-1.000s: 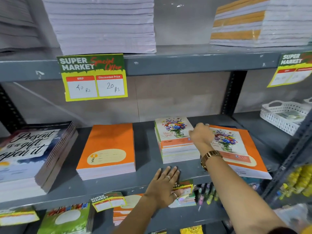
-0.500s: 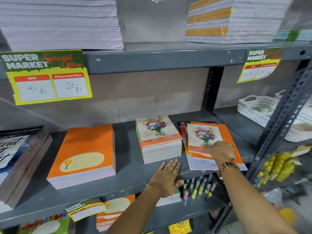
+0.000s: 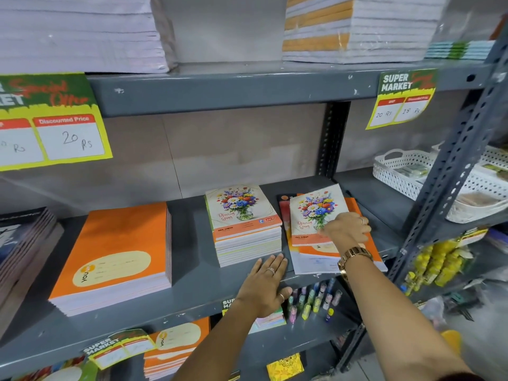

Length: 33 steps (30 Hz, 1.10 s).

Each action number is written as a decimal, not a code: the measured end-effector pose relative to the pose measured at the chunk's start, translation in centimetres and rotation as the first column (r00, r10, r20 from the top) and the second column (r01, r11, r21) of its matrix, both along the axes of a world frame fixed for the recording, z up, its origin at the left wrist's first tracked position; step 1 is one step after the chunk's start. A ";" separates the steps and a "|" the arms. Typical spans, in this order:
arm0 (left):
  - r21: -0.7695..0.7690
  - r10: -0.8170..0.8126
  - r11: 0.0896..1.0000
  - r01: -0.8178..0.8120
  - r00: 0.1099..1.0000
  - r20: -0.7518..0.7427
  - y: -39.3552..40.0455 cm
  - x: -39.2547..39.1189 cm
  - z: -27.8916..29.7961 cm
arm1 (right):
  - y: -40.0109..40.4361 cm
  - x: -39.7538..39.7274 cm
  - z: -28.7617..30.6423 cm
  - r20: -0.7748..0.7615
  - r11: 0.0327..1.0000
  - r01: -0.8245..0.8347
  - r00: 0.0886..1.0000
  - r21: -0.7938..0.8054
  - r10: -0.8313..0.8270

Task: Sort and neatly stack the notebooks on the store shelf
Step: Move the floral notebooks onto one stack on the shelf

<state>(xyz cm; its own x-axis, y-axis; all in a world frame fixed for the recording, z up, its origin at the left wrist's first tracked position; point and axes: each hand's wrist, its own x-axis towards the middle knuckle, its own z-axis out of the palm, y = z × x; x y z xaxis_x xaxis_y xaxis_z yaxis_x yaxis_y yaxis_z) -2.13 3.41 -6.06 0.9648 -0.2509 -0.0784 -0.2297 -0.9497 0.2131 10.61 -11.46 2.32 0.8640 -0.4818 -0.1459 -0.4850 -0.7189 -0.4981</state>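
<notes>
A neat stack of floral-cover notebooks [image 3: 243, 213] sits mid-shelf on the grey metal shelf [image 3: 192, 298]. To its right lies an untidy pile: a loose floral notebook [image 3: 310, 207] skewed on top of an orange notebook [image 3: 369, 244] and other covers. My right hand [image 3: 346, 229] rests on that loose floral notebook, fingers curled over its lower right edge, gripping it. My left hand [image 3: 266, 287] lies flat, palm down, on the shelf's front edge just before the floral stack, holding nothing. A thick orange notebook stack [image 3: 118, 251] stands further left.
A dark-cover book stack [image 3: 24, 243] is at the far left. White perforated baskets [image 3: 398, 171] sit on the adjoining right shelf behind a slanted upright [image 3: 450, 171]. Paper reams fill the shelf above. Markers [image 3: 310, 298] and more orange notebooks [image 3: 176, 350] lie on the shelf below.
My right hand went from the floral stack to the right-hand pile and now grips the loose floral notebook, which has shifted and tilted. My left hand stayed flat on the shelf edge.
</notes>
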 end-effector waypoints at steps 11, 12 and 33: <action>0.002 -0.001 1.000 0.002 0.999 -0.037 2.1 -1.6 0.3 | 3.8 -2.8 9.9 0.534 0.985 -0.144 0.843 0.097 0.070; 0.000 0.007 1.000 -0.007 0.999 -0.039 2.4 -1.9 0.3 | 4.4 -2.9 10.4 0.531 0.979 -0.161 0.844 0.121 0.074; -0.017 0.059 0.998 -0.060 0.997 -0.048 4.8 -3.7 0.4 | 12.8 -2.8 4.0 0.168 0.921 -0.384 0.914 0.066 0.369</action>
